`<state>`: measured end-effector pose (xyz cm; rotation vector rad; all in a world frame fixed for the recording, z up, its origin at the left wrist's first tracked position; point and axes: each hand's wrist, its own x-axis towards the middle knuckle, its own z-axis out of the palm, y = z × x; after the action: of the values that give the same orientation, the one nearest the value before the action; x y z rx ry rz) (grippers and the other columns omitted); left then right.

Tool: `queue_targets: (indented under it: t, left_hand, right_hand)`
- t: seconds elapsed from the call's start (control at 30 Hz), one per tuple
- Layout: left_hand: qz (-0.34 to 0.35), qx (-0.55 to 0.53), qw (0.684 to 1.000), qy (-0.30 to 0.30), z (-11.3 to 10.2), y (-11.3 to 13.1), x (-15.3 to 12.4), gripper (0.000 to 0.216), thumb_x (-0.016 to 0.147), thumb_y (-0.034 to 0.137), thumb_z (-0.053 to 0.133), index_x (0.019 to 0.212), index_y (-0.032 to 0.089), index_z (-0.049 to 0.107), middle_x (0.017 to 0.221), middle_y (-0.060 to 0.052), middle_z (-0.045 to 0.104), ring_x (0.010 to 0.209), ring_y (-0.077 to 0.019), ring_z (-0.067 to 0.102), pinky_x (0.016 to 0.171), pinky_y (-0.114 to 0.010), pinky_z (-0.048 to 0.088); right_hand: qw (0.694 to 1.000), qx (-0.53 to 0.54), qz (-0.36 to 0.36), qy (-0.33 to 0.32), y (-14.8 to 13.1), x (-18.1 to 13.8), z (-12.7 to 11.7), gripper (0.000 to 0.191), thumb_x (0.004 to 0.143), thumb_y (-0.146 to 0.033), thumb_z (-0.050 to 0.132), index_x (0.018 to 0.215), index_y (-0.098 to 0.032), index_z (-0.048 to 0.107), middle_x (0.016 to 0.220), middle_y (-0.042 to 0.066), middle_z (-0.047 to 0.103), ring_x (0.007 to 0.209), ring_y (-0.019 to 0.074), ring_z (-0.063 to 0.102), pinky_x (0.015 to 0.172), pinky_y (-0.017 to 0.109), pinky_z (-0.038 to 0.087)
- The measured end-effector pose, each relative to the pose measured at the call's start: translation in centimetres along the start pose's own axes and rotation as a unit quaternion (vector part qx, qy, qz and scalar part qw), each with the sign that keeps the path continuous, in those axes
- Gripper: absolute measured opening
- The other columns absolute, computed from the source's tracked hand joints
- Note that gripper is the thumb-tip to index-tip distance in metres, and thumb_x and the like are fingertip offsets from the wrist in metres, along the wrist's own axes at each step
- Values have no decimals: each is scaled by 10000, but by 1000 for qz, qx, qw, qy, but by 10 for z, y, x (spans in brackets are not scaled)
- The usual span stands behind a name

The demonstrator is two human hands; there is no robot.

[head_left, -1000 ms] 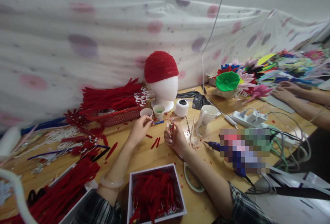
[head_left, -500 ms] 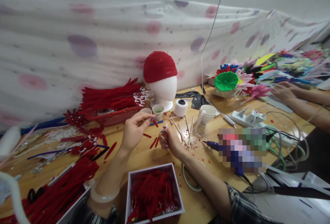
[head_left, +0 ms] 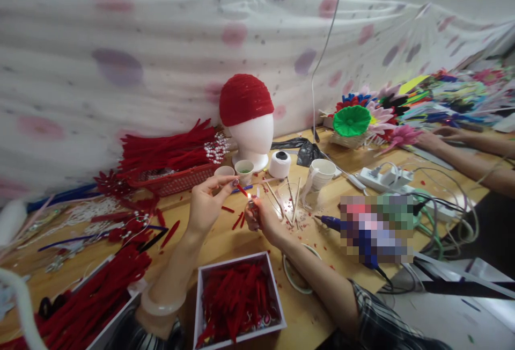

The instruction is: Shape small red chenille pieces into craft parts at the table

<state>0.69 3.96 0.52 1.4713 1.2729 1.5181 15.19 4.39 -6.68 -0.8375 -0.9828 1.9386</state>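
Observation:
My left hand (head_left: 207,205) is raised above the wooden table (head_left: 237,242) and pinches a short red pipe-cleaner piece (head_left: 242,190) between thumb and fingers. My right hand (head_left: 263,218) is closed round a small lighter (head_left: 251,205) just below it. A small flame burns at the lighter's top, right under the tip of the red piece. A white box (head_left: 237,299) full of red pieces stands in front of me, between my forearms.
A foam head with a red cap (head_left: 246,119), small cups (head_left: 243,170), a thread spool (head_left: 279,163), a white mug (head_left: 321,173) and wooden sticks (head_left: 289,199) lie behind my hands. A red basket (head_left: 177,181) holds red stems. Another person's hands (head_left: 446,138) work at right, near a power strip (head_left: 386,178).
My left hand lifted from the table with the red piece and came over the lighter. My right hand dropped slightly and the lighter now shows a flame.

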Motion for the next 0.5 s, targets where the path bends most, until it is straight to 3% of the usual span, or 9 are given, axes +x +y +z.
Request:
queue_targets:
  t: [0.13, 0.27, 0.37, 0.43, 0.5]
  left_hand:
    - [-4, 0, 1000, -2, 1, 0, -1, 183, 731, 318, 721, 844, 183, 769, 855, -54, 760, 799, -180, 659, 772, -287, 487]
    - [13, 3, 999, 36, 2, -4, -2, 195, 707, 335, 748, 821, 176, 760, 825, -49, 754, 789, -179, 668, 773, -286, 505]
    - [13, -1, 998, 54, 5, -7, -3, 186, 688, 329, 756, 771, 163, 745, 792, -48, 748, 747, -172, 672, 751, -282, 519]
    - [-17, -13, 999, 32, 9, -9, -5, 179, 669, 322, 758, 723, 154, 728, 743, -44, 739, 695, -164, 667, 697, -271, 524]
    - [-60, -17, 998, -2, 14, -11, -7, 183, 640, 318, 769, 678, 148, 710, 698, -41, 728, 655, -159, 658, 641, -256, 517]
  right_hand:
    - [1000, 26, 8, 8, -2, 0, 0, 465, 807, -542, 445, 501, -193, 414, 435, -66, 289, 370, 66, 210, 404, 233, 138]
    - [990, 134, -36, 25, -9, -3, 1, 514, 793, -630, 502, 544, -187, 431, 487, -64, 309, 400, 65, 227, 417, 223, 166]
    - [980, 176, -85, 29, -11, -7, 3, 324, 716, -465, 710, 726, -174, 566, 540, -77, 332, 441, 60, 250, 445, 206, 211]
    - [976, 182, -113, 27, -11, -9, 4, 293, 669, -303, 784, 872, -178, 613, 553, -90, 325, 460, 57, 253, 459, 196, 219]
    - [974, 185, -130, 17, -10, -9, 5, 277, 680, -258, 788, 881, -176, 617, 547, -96, 301, 463, 55, 234, 456, 193, 209]
